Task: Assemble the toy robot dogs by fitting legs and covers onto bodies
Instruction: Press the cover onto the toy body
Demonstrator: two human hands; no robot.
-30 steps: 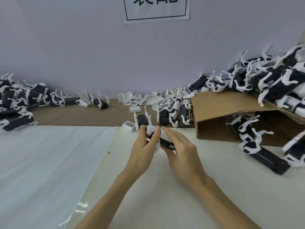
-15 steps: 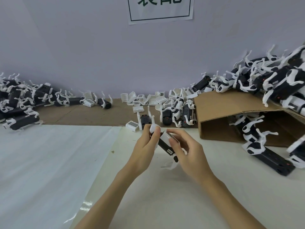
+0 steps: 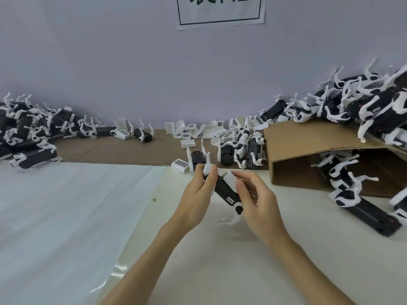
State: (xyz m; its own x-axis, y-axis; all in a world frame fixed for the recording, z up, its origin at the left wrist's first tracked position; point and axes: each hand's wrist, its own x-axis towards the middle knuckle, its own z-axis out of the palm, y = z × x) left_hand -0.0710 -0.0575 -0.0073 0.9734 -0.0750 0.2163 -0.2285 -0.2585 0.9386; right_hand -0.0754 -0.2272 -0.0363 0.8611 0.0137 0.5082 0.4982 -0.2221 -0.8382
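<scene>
Above the white table I hold a black toy dog body [image 3: 224, 190], tilted with its far end up. My left hand [image 3: 199, 192] grips that far end, thumb against a white leg [image 3: 207, 167] that sticks up. My right hand [image 3: 256, 200] pinches a small white cover [image 3: 230, 176] against the body's upper side. A second white leg [image 3: 234, 214] hangs from the body's near end, over the table.
Loose white covers [image 3: 207, 129] and partly built dogs [image 3: 239, 151] lie along the back wall. A heap of dogs [image 3: 28, 133] fills the far left. A cardboard box [image 3: 315, 150] at right carries more dogs [image 3: 374, 108], with others [image 3: 352, 194] spilling beside it.
The body has turned from nearly flat in both hands to a steep tilt. My right hand has shifted up its side and now pinches the white cover. The near leg now hangs in view.
</scene>
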